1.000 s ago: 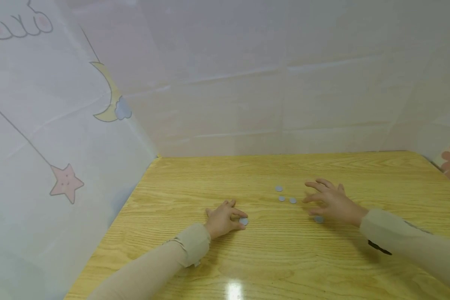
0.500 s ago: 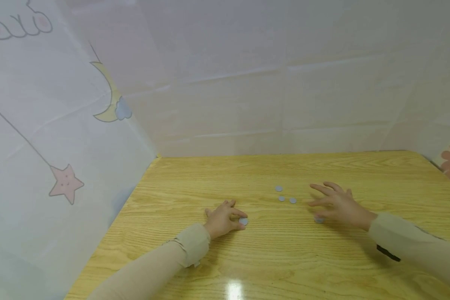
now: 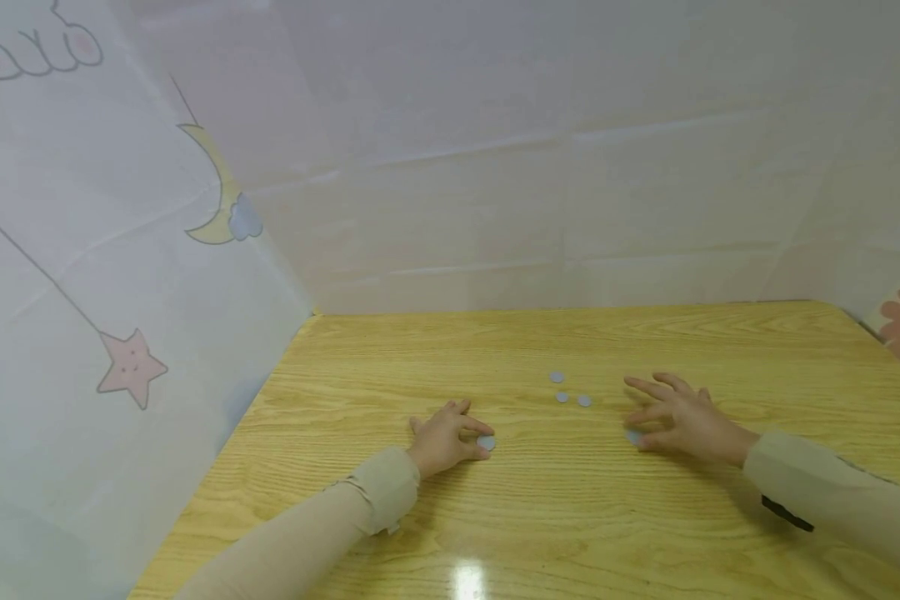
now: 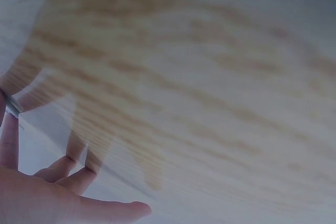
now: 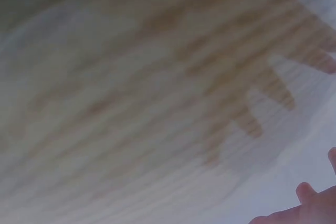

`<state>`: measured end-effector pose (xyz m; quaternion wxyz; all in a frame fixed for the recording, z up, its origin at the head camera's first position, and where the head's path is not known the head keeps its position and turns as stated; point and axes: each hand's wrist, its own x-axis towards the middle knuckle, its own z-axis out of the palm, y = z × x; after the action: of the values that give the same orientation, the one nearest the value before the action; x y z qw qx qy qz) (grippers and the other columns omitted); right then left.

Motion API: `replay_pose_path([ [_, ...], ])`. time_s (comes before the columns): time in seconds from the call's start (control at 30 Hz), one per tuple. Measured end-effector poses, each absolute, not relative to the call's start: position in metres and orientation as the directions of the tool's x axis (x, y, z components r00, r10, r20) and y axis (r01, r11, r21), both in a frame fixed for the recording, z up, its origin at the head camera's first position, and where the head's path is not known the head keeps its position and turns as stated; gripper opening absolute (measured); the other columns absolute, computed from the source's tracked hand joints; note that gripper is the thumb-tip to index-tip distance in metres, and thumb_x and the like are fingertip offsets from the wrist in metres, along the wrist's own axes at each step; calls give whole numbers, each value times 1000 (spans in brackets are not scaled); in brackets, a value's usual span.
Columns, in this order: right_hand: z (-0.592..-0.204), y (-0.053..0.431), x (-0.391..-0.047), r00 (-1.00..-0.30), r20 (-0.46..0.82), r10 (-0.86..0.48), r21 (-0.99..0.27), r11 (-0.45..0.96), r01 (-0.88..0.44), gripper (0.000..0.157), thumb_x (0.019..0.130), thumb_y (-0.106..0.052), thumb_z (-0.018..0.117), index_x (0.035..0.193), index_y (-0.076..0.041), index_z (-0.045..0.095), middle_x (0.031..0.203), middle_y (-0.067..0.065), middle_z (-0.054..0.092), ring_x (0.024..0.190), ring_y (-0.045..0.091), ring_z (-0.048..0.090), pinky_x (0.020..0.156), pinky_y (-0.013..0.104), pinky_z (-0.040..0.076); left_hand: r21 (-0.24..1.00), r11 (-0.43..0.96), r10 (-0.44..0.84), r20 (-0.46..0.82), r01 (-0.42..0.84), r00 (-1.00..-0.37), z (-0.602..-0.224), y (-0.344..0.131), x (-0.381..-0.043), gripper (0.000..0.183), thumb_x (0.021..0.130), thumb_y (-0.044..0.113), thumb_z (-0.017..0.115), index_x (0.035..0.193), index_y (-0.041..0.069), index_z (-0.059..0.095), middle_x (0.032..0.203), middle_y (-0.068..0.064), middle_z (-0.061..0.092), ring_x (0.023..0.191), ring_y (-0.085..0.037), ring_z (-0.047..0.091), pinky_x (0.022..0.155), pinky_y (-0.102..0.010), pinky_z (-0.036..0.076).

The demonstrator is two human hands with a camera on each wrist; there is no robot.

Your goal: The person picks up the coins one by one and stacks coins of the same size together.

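My left hand (image 3: 441, 440) pinches a silver-grey coin (image 3: 486, 442) between thumb and index finger, low over the wooden table; its other fingers are spread. In the left wrist view the coin (image 4: 11, 104) shows as a thin metallic edge at the far left, between fingertips. To the right, my right hand (image 3: 688, 423) lies over another coin (image 3: 633, 436). Its thumb covers part of that coin, and the index fingertip is just beyond it; a grip cannot be made out. The right wrist view catches only a few fingers (image 5: 315, 203) at its lower right corner.
Between the hands and farther back, three more coins lie flat: one behind (image 3: 557, 377), a small one (image 3: 562, 397) and one at the right (image 3: 584, 401). The yellow wood-grain table (image 3: 420, 350) ends at a pale cloth backdrop (image 3: 450, 208) with printed shapes.
My right hand has moved a little right and towards me, its thumb passing to the near side of the coin under it. The left hand has stayed in place on its coin.
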<state>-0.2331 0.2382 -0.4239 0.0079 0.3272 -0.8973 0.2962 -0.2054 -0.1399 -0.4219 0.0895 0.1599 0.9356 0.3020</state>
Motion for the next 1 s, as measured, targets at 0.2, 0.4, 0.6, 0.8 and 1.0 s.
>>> replay_pose_path([
  [0.2, -428, 240, -236, -786, 187, -590, -556, 596, -579, 33, 74, -30, 82, 101, -11, 77, 145, 26, 39, 130, 62, 15, 78, 90, 0, 584, 774, 349, -73, 243, -934, -423, -140, -206, 31, 80, 30, 77, 110, 20, 74, 152, -17, 36, 142, -42, 24, 92, -84, -1],
  [0.4, -432, 244, -239, -772, 183, -608, -579, 569, -585, 29, 75, -30, 81, 99, -13, 77, 151, 14, 36, 130, 63, 11, 77, 90, -3, 583, 774, 354, -71, 249, -933, -425, -140, -207, 32, 80, 31, 76, 110, 20, 74, 152, -17, 36, 141, -42, 25, 91, -85, -1],
  [0.6, -437, 244, -244, -751, 209, -626, -575, 543, -612, 20, 76, -27, 80, 94, -19, 76, 151, -25, 22, 132, 60, 10, 78, 90, -1, 583, 771, 356, -62, 256, -932, -426, -141, -208, 32, 80, 31, 76, 110, 20, 74, 151, -18, 37, 141, -43, 25, 91, -85, -1],
  [0.8, -440, 247, -247, -747, 185, -639, -568, 550, -612, 22, 78, -30, 79, 97, -20, 75, 154, -25, 18, 134, 59, 8, 76, 90, 1, 582, 773, 356, -69, 252, -932, -427, -141, -208, 33, 80, 32, 76, 111, 20, 74, 152, -17, 36, 141, -42, 25, 91, -85, -1],
  [1.0, -441, 252, -249, -739, 187, -648, -573, 539, -618, 24, 79, -30, 78, 99, -17, 76, 150, -32, 17, 140, 49, 5, 79, 89, -1, 580, 774, 356, -70, 252, -932, -425, -141, -207, 33, 80, 31, 77, 111, 20, 74, 152, -17, 36, 141, -42, 25, 92, -84, -1],
])
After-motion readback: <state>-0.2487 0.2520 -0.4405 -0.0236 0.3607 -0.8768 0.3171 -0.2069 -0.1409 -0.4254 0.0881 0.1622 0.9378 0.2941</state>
